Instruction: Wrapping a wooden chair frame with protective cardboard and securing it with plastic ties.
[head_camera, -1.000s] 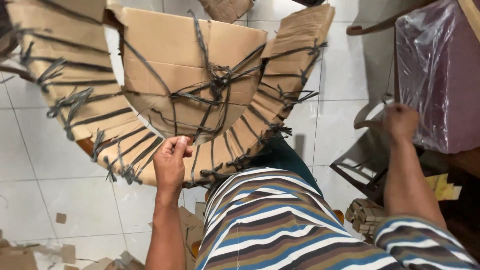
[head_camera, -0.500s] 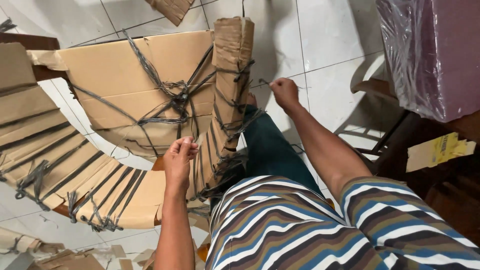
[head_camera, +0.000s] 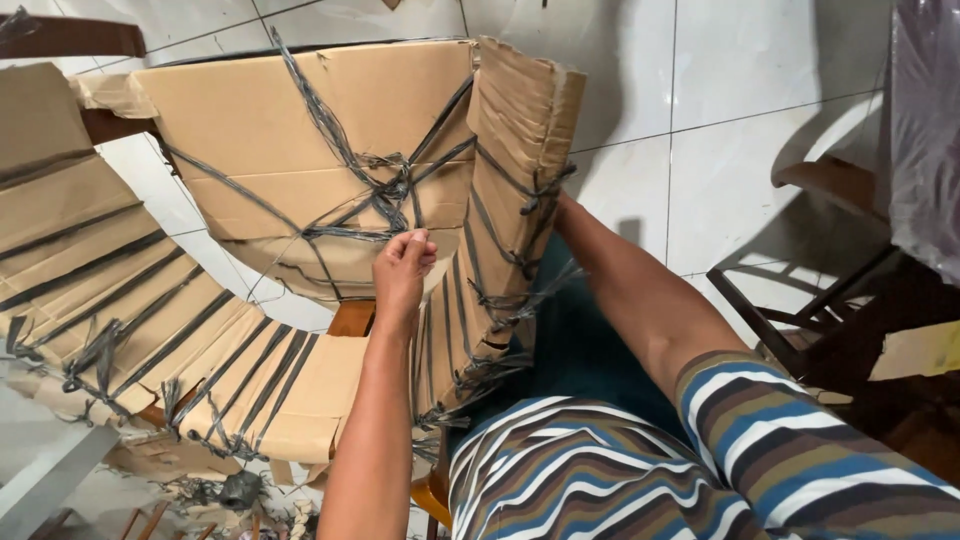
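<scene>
A curved piece of furniture wrapped in brown cardboard fills the left and middle of the view. It is bound with grey plastic string knotted at its centre. My left hand is closed in a fist just below that knot, pinching a strand against the cardboard. The right-hand wrapped arm of the piece stands upright between my two arms. My right hand reaches behind this arm. Only its wrist end shows, and the fingers are hidden.
White floor tiles lie beyond. A dark wooden chair frame and a plastic-covered bundle stand at the right. Cardboard scraps and string bits litter the floor at lower left. My striped shirt fills the bottom.
My right hand left the chair at the right, came to the wrapped arm's edge and slid behind it. The wrapped piece now sits closer and turned. My left hand rose toward the knot.
</scene>
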